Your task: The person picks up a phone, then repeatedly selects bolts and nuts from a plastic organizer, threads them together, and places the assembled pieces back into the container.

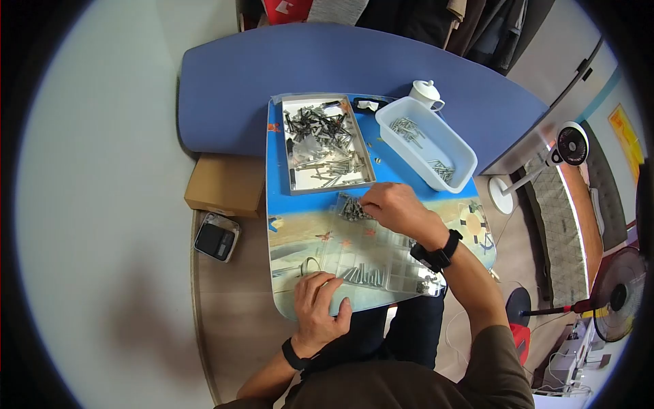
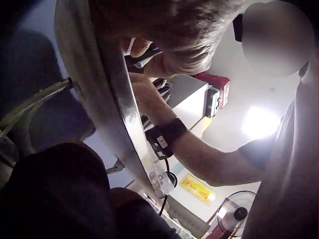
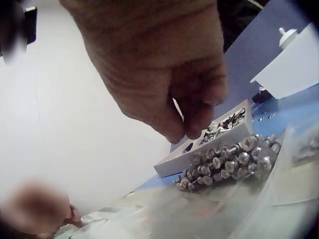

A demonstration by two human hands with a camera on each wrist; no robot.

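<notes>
A clear plastic compartment box point(image 1: 402, 262) lies on the table. A pile of silvery screws point(image 1: 352, 208) fills its far left compartment, their heads upward in the right wrist view. Over this pile is my right hand point(image 1: 398, 208), with thumb and fingers point(image 3: 199, 122) curled toward each other. I cannot tell whether a screw is between the fingertips. Longer bolts point(image 1: 364, 275) lie in a near compartment, and small metal pieces point(image 1: 428, 283) sit at the near right. My left hand point(image 1: 319, 310) rests at the table's near edge beside the box, fingers relaxed.
Behind the box, a shallow white tray point(image 1: 372, 170) holds mixed screws and black pieces. A white plastic tub point(image 1: 427, 133) with two groups of screws stands at the right, near a lidded white cup point(image 1: 425, 92). A cardboard box point(image 1: 225, 184) is left of the table.
</notes>
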